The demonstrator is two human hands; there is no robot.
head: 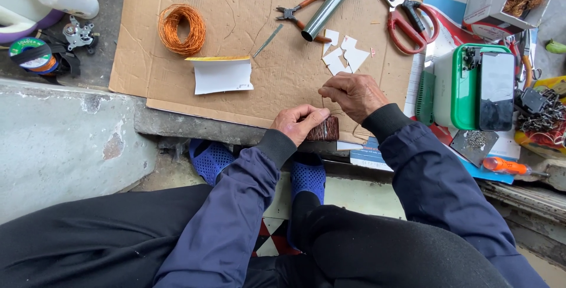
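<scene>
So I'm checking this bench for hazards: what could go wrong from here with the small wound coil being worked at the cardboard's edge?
The left hand grips the dark wound coil right at the edge of the cardboard, so it could slip off and drop toward the feet. The right hand pinches what seems a thin wire, which might snap or kink. The metal tube lying on the pliers may roll.

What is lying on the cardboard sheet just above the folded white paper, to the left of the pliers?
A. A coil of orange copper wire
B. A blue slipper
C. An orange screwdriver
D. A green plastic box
A: the coil of orange copper wire lies on the cardboard sheet, just above the folded white paper and left of the pliers.
</scene>
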